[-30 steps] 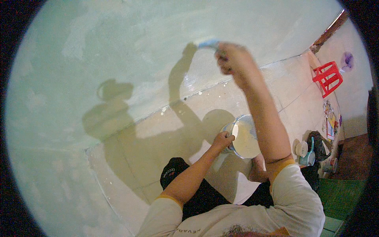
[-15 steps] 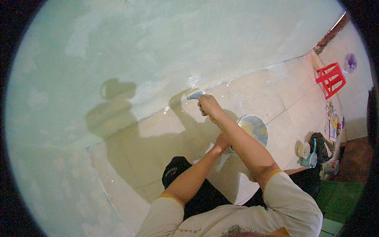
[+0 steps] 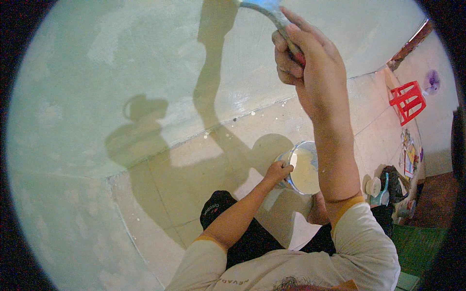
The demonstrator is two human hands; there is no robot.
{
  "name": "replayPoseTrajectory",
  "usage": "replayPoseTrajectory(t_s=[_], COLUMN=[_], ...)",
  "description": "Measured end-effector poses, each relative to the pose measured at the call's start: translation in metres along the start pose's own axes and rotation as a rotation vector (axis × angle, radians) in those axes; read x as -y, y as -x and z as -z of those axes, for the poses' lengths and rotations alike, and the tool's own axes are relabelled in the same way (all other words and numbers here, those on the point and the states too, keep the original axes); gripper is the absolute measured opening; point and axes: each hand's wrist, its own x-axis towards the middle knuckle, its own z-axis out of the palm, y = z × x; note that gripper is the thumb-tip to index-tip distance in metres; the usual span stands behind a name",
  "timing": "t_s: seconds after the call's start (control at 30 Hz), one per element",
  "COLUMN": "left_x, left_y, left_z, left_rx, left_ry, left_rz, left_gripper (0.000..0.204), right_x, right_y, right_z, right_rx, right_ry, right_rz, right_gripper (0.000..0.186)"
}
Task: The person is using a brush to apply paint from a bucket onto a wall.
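Note:
My right hand point(image 3: 310, 58) is raised high in front of the pale green wall point(image 3: 145, 63). Its fingers are wrapped round the handle of a paintbrush point(image 3: 274, 14), whose blue upper part runs out of the picture; its bristles are not clearly visible. Lower down, my left hand point(image 3: 279, 171) grips the near-left rim of a round paint bucket point(image 3: 310, 147). Cream-coloured paint shows inside the bucket, which appears tilted. My right forearm covers part of its right side.
Pale floor tiles point(image 3: 179, 203) meet the wall along a seam with paint spots. At the right are a red plastic stool point(image 3: 407, 103), a purple fan point(image 3: 431, 81), a light-blue dipper point(image 3: 381, 196), a dark bag point(image 3: 395, 184) and scattered papers point(image 3: 408, 153). My shadow falls across wall and floor.
My right hand has lifted the paintbrush from the wall's foot to high up the wall. The bucket has shifted slightly left and its tilt has changed, with my left hand at its rim.

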Motion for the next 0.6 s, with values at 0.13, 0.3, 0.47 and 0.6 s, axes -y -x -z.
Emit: replayPoseTrajectory(t_s=[0.13,0.3,0.47,0.6], left_x=[0.027,0.073,0.078,0.041], left_y=[-0.023,-0.034,-0.036,-0.023], left_z=[-0.01,-0.028,-0.037,-0.015], left_rx=[0.067,0.09,0.195,0.182], left_ry=[-0.064,0.188,0.44,0.285], left_rz=[0.031,-0.388,-0.274,-0.001], left_gripper=[0.041,0.049,0.044,0.035], right_x=[-0.059,-0.203,-0.255,-0.163], right_y=[0.034,0.081,0.049,0.015], right_z=[0.005,-0.001,-0.001,-0.018], right_rx=[-0.09,-0.106,0.068,0.056], right_ry=[0.273,-0.072,0.116,0.01], right_rz=[-0.131,-0.691,-0.655,-0.548], right_gripper=[0.037,0.021,0.016,0.018])
